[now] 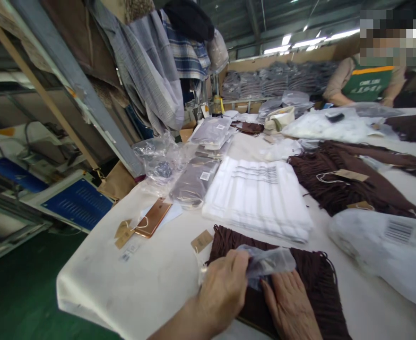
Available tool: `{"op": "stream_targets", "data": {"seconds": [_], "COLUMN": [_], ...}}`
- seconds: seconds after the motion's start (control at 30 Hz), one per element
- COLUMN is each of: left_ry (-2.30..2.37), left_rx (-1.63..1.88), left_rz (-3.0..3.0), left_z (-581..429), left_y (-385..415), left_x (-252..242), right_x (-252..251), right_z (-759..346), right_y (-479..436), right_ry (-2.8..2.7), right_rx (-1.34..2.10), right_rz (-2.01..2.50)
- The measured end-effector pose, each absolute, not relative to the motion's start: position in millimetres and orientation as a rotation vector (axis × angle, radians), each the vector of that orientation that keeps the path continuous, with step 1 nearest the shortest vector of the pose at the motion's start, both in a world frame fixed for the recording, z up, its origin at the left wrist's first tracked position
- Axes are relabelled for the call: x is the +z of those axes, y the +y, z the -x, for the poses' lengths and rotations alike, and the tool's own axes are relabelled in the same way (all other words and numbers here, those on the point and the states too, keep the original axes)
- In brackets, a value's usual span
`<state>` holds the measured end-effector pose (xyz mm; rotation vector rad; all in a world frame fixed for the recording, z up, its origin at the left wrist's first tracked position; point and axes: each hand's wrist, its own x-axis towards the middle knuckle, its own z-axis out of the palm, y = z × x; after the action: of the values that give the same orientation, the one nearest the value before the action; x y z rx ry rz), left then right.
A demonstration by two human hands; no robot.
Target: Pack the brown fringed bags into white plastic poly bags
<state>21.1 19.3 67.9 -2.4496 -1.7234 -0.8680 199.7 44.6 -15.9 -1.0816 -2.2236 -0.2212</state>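
Observation:
A dark brown fringed scarf (319, 278) lies folded at the near edge of the table. Above it, my left hand (225, 283) is closed, its fingers pinching a clear plastic bag (273, 260). My right hand (289, 302) rests flat on the brown fabric, fingers stretched out, partly beneath the bag's edge. A tan paper tag (201, 241) on a white string sticks out beside the scarf's left corner. Just beyond the scarf sits a stack of white plastic bags (254, 193) with printed lines.
A copper-coloured phone (153, 218) and more tags (125, 233) lie on the left. Packed grey bundles (194, 182) stand behind. Brown scarves (357, 179) and a white bag (381, 250) fill the right. A person in a green apron (367, 80) works across the table. Garments hang (147, 66) at upper left.

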Motion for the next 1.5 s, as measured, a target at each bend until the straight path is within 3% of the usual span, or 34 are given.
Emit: {"op": "stream_targets", "data": {"seconds": [0.2,0.43,0.53,0.73,0.87,1.0,1.5], "left_ry": [-1.379,-1.340,-1.393,-1.742,-1.810,-1.780,-1.854], "left_rx": [-0.653,-0.556,-0.588,-0.866,-0.600,-0.416,-0.186], "left_rz": [2.628,2.672,2.787,2.674,2.555,2.596,2.534], "left_z": [-33,-28,-25,0,19,32,22], "left_y": [37,31,33,68,117,158,204], "left_x": [25,26,36,56,40,20,30], "right_x": [-4,1,3,35,33,17,9], "right_z": [-212,-215,-216,-222,-211,-208,-209], "right_y": [33,50,59,105,169,212,245], "right_ry": [-1.900,-2.309,-2.326,-2.426,-2.559,-2.682,-2.571], "right_rx": [0.163,-0.513,-0.627,-0.405,-0.161,-0.077,-0.019], "right_rz": [1.323,0.846,0.803,1.026,1.336,1.308,1.270]}}
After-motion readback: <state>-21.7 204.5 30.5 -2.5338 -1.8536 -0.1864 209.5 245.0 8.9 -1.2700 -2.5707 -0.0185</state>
